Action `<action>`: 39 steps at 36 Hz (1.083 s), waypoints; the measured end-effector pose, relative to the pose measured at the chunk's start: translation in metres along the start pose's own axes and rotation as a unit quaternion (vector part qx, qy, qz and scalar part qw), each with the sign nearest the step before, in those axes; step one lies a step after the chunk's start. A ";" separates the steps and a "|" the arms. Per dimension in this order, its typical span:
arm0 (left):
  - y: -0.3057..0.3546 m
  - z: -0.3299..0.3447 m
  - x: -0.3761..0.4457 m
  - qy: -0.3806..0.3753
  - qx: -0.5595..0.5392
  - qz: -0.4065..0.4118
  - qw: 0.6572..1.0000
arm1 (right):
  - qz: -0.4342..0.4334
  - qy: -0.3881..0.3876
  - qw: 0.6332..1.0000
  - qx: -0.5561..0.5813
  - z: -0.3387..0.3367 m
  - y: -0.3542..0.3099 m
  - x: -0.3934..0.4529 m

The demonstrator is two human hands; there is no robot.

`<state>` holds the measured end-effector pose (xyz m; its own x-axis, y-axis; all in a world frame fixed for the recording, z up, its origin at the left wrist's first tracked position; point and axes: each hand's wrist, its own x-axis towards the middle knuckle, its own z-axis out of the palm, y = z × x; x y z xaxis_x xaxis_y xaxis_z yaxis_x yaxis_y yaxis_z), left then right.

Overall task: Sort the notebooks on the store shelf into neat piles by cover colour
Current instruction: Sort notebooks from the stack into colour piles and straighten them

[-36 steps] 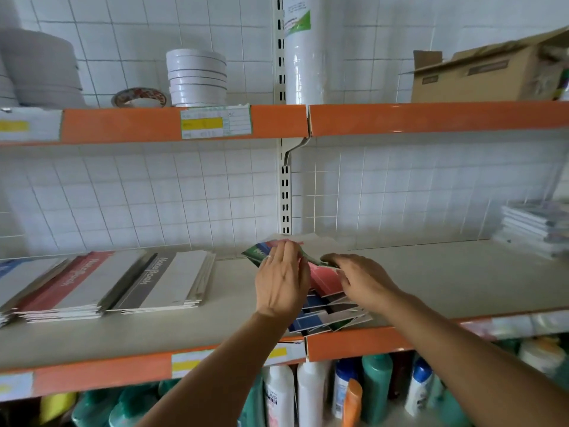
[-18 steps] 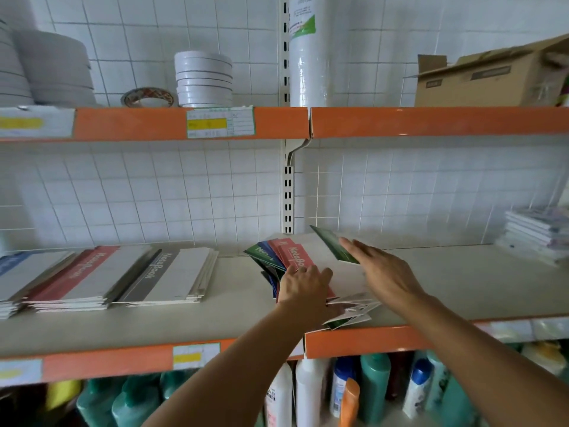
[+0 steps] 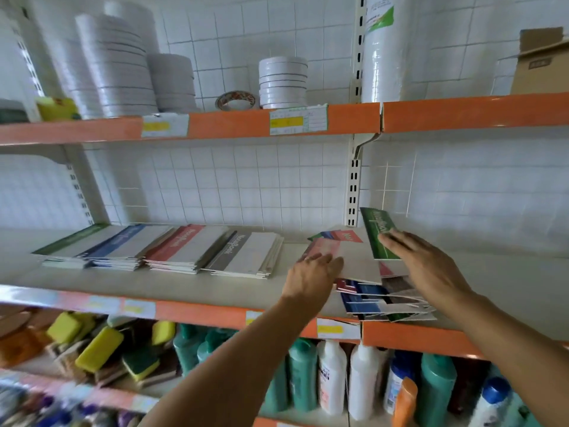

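**Notebooks half sorted on the middle shelf**

Notebooks sit in two groups on the middle shelf (image 3: 160, 280). Far left there are four neat piles side by side: green pile (image 3: 66, 245), blue pile (image 3: 123, 245), red pile (image 3: 181, 246) and grey pile (image 3: 246, 252), edges touching or overlapping a bit. Right of those is the messy heap (image 3: 378, 298), mixed red, blue and green covers fanned out right at the near edge of the shelf. Left hand (image 3: 311, 272) lies on a red notebook (image 3: 326, 249) at the heap's left side, fingers fairly straight; can't tell if it's gripping. Right hand (image 3: 421, 260) has straight fingers pressed on a green notebook (image 3: 378, 231) that's tilted up toward the tiled wall. Bottles (image 3: 332, 377) and sponges (image 3: 98, 346) fill the shelf below.
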<state>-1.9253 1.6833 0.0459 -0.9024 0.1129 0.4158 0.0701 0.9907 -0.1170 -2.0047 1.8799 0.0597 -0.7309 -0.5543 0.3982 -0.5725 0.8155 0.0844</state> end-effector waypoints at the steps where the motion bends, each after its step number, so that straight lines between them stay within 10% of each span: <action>1: -0.008 -0.003 -0.007 0.031 0.001 0.006 0.999 | -0.003 0.005 1.000 0.010 -0.001 -0.007 0.002; 28: -0.320 -0.033 -0.234 0.012 -0.013 -0.161 0.987 | -0.108 0.026 0.983 0.144 0.024 -0.328 0.086; 39: -0.361 -0.026 -0.224 0.006 -0.034 -0.177 0.984 | -0.063 0.009 0.992 0.104 0.031 -0.354 0.114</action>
<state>-1.7371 1.3019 0.0187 -0.8701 -0.2393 0.4309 -0.2186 0.9709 0.0976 -1.8969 1.5231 0.0472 -0.6426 -0.6460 0.4121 -0.7253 0.6862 -0.0552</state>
